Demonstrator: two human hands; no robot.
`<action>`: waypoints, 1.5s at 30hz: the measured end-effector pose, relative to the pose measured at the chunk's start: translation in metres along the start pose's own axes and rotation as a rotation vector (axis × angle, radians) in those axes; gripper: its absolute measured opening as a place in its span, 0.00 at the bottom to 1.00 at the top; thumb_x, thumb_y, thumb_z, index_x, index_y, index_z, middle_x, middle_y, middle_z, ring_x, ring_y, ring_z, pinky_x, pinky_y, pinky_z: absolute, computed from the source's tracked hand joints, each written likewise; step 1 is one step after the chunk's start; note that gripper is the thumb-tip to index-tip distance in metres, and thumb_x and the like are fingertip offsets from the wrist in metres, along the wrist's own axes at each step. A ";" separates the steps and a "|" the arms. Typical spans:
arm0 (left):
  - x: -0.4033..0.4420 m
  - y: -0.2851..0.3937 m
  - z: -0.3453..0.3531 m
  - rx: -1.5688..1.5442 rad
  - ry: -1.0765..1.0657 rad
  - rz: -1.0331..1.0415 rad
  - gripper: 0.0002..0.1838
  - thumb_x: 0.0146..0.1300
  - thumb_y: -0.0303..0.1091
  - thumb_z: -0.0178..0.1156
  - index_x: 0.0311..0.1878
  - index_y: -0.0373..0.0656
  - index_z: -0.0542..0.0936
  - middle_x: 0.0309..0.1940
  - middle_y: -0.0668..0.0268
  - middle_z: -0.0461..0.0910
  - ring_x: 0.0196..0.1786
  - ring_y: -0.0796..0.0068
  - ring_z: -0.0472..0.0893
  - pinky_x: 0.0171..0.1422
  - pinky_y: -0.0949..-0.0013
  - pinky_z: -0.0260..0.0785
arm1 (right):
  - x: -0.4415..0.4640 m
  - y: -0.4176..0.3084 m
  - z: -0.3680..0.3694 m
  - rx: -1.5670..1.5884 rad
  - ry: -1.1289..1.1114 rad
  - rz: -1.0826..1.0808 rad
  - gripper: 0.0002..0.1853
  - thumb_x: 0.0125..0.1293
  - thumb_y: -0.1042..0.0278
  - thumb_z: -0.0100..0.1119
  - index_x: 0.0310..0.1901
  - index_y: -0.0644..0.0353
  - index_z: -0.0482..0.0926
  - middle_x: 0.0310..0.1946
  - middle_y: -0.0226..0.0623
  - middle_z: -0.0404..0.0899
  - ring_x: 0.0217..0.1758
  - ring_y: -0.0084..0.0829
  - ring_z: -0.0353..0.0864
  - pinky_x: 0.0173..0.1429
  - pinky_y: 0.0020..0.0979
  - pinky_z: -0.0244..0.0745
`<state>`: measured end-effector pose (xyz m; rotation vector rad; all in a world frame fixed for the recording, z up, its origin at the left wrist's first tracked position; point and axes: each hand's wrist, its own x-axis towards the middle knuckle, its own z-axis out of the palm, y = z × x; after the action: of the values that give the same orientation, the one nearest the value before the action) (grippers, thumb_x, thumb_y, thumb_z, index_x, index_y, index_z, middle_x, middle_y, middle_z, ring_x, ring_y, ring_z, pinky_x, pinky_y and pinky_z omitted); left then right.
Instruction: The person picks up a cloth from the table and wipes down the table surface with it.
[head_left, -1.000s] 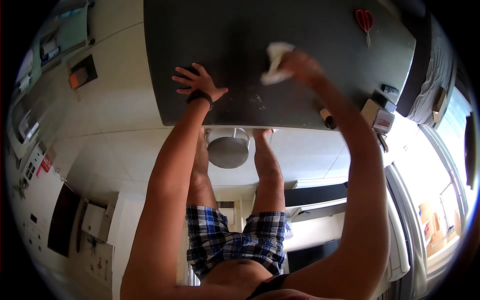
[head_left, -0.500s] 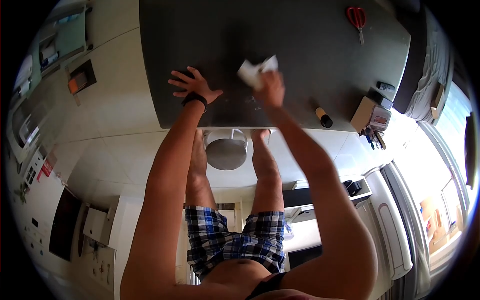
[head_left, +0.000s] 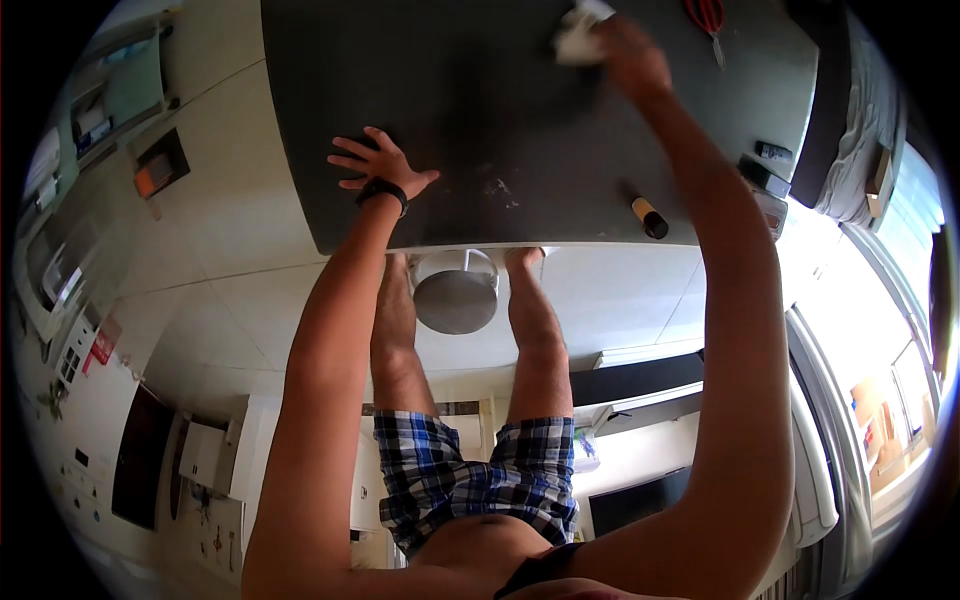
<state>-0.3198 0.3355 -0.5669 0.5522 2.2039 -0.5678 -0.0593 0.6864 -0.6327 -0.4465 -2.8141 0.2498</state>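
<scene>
1. The right hand [head_left: 636, 66] has its grip closed on a white cloth [head_left: 581, 38], well beyond the near edge of the bench [head_left: 450, 110], beside red scissors [head_left: 708, 20].
2. The left hand [head_left: 385, 165], fingers apart, rests near the near left corner.
3. A dark-capped bottle [head_left: 649, 217] lies by the near edge.

Two hands, one left hand [head_left: 378, 165] and one right hand [head_left: 635, 62]; one white cloth or tissue [head_left: 580, 40]; one pair of scissors [head_left: 714, 36], upper right; one tan-and-black cylinder [head_left: 648, 217]; one table [head_left: 520, 130].
</scene>
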 end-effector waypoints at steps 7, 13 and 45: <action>0.003 -0.001 0.000 -0.004 -0.029 -0.010 0.80 0.48 0.66 0.82 0.86 0.46 0.32 0.81 0.27 0.16 0.82 0.13 0.25 0.78 0.15 0.43 | 0.044 -0.065 -0.009 -0.050 0.141 0.969 0.29 0.62 0.74 0.59 0.68 0.59 0.76 0.61 0.51 0.77 0.61 0.56 0.76 0.67 0.49 0.73; 0.001 0.001 -0.007 0.042 -0.012 -0.033 0.82 0.46 0.67 0.83 0.86 0.45 0.32 0.82 0.27 0.19 0.83 0.16 0.30 0.78 0.18 0.50 | -0.022 -0.261 0.024 0.333 0.153 0.771 0.22 0.51 0.75 0.70 0.51 0.52 0.84 0.50 0.37 0.79 0.54 0.50 0.79 0.51 0.49 0.84; -0.006 -0.006 -0.012 -0.133 0.002 -0.007 0.79 0.45 0.61 0.84 0.87 0.46 0.36 0.82 0.30 0.17 0.83 0.16 0.27 0.78 0.15 0.42 | -0.040 -0.341 0.011 0.402 -0.212 0.543 0.32 0.54 0.69 0.73 0.63 0.52 0.76 0.61 0.53 0.72 0.65 0.59 0.72 0.70 0.55 0.75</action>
<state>-0.3260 0.3362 -0.5539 0.4754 2.2275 -0.4201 -0.1208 0.3521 -0.5810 -1.1269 -2.6698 1.0008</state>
